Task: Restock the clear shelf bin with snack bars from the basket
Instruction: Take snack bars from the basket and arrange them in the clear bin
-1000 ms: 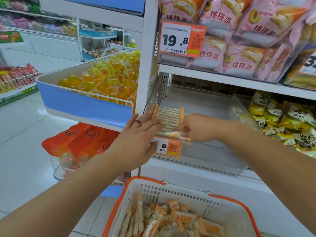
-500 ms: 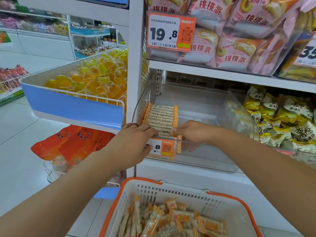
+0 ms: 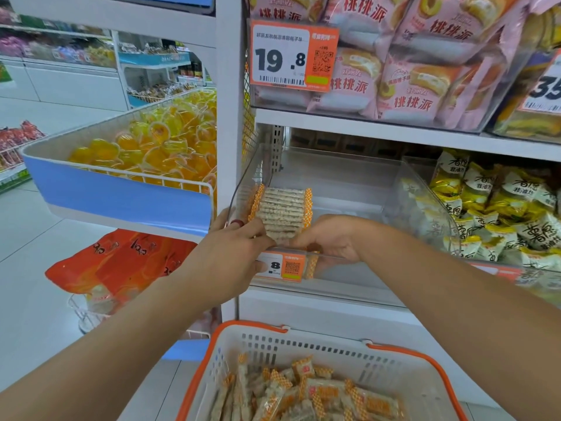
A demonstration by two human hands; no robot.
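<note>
A row of snack bars [image 3: 282,208] in clear wrappers with orange ends lies packed side by side in the clear shelf bin [image 3: 349,165], against its left wall. My left hand [image 3: 230,256] is at the bin's front left corner, its fingers curled onto the near left end of the row. My right hand [image 3: 329,241] reaches over the front rim and holds the near right end, fingers curled. Below, the white basket with an orange rim [image 3: 252,326] holds several loose snack bars [image 3: 306,393].
An orange price tag [image 3: 285,265] hangs on the bin's front. A neighbouring clear bin of yellow packets [image 3: 501,214] stands to the right. Pink cake bags [image 3: 394,71] fill the shelf above. A blue tray of yellow jelly cups [image 3: 145,153] juts out at left.
Both hands have slid down to the near end of the row. My left fingers, straight before, now curl onto the bars. The row sits squarer against the left wall.
</note>
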